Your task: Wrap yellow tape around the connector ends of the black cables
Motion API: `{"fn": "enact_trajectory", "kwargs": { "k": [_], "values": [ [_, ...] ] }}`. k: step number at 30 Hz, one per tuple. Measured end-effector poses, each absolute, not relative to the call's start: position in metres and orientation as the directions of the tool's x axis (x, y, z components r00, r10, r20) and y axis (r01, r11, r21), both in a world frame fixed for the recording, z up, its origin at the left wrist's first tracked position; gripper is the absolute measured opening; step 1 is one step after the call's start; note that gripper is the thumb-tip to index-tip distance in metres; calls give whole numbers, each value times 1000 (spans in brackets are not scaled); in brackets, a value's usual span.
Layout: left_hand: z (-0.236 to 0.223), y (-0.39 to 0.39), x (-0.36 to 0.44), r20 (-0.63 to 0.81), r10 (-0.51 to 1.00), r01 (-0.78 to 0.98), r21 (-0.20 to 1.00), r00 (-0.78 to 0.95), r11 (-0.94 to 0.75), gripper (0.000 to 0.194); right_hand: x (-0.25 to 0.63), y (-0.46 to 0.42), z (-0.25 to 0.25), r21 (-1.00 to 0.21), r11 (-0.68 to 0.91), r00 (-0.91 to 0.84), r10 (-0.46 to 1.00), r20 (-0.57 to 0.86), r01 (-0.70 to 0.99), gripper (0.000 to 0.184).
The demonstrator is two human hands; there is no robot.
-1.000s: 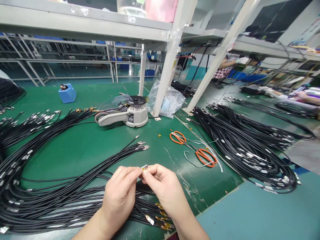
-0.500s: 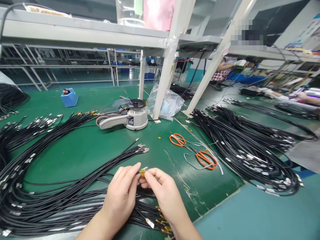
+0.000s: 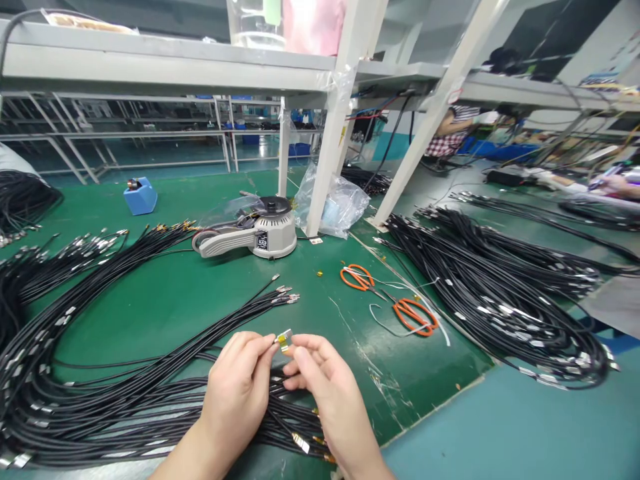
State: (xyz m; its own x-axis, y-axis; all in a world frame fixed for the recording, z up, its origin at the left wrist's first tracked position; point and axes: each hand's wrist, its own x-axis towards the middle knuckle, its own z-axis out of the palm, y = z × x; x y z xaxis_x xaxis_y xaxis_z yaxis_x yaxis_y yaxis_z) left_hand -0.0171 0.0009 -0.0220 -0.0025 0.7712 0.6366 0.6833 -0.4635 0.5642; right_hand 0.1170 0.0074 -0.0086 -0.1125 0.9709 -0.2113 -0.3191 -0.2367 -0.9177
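My left hand (image 3: 237, 380) pinches a black cable just behind its silver connector (image 3: 286, 334), which points up and to the right. A small piece of yellow tape (image 3: 283, 343) is around the cable end, with a loose flap hanging below. My right hand (image 3: 327, 383) has its thumb and forefinger closed at the right edge of that tape, while its other fingers curl beneath. Under both hands lies a bundle of black cables (image 3: 175, 423), some with yellow-taped ends. Beyond them, another bundle ends in silver connectors (image 3: 287, 295).
A grey round tape dispenser (image 3: 273, 237) stands ahead, with a blue holder (image 3: 141, 197) to its left. Orange-handled scissors (image 3: 415, 317) lie at right beside white strips. More black cables (image 3: 490, 287) are heaped farther right, below a white post (image 3: 333, 133). Co-workers' arms (image 3: 617, 185) show at far right.
My right fingertips have shifted slightly right, away from the connector, uncovering more of the yellow tape and its flap. My left hand keeps its pinch on the cable.
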Motion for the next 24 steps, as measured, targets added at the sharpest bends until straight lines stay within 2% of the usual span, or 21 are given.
{"fn": "enact_trajectory", "kwargs": {
  "k": [4,7,12,16,20,24],
  "values": [
    [-21,0,-18,610,792,663,596,-9,-452,13,112,11,-5,-960,-203,-99,977,-187,-194,27],
    [-18,-1,-18,540,841,619,666,-17,-416,14,110,11,-9,-975,-171,-72,984,-162,-141,24],
    [-8,-2,-19,310,949,527,816,-54,-237,17,110,8,-17,-998,-29,-32,999,-27,-54,20],
    [-4,-2,-19,124,988,446,893,-96,-69,21,111,7,-14,-1000,-17,-52,998,-17,-3,17],
    [-4,1,-19,-47,992,275,958,-114,77,26,109,8,-13,-1000,-8,-51,999,-8,7,16],
    [-3,3,-17,-130,985,125,982,-112,143,30,107,10,-15,-1000,1,-52,999,-1,28,16]
  ]
}}
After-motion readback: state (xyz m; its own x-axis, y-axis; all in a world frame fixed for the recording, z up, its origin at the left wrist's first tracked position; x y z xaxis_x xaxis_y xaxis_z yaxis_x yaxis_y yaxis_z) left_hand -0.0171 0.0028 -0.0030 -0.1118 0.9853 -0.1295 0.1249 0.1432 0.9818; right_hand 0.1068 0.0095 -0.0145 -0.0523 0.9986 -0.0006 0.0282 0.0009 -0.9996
